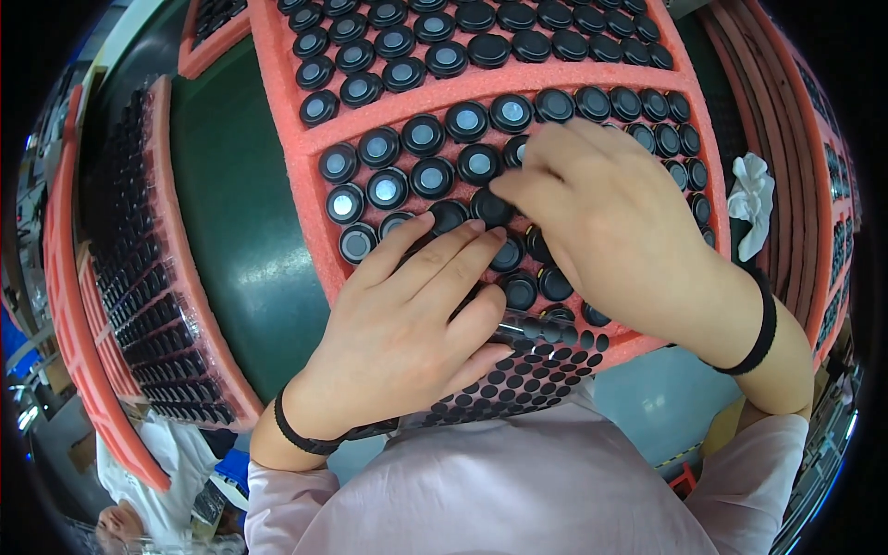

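Observation:
A pink foam tray (301, 180) holds rows of black round parts (467, 120); some have pale grey centres, others plain black tops. My left hand (407, 314) lies over the tray's near left part, its fingertips on the parts. Beneath its palm and thumb is a clear sheet of black round stickers (518, 379), which hangs over the tray's near edge. My right hand (620, 213) is closed, with bent fingers and thumb at a black-topped part (491, 206) just beyond the left fingertips. Whatever the right fingers pinch is hidden.
More filled foam trays stand at left (166, 268) and far right (832, 185). A dark green surface (236, 203) shows beside the middle tray. Crumpled white tissue (750, 203) lies right of it. Another person in a white shirt (162, 472) is at lower left.

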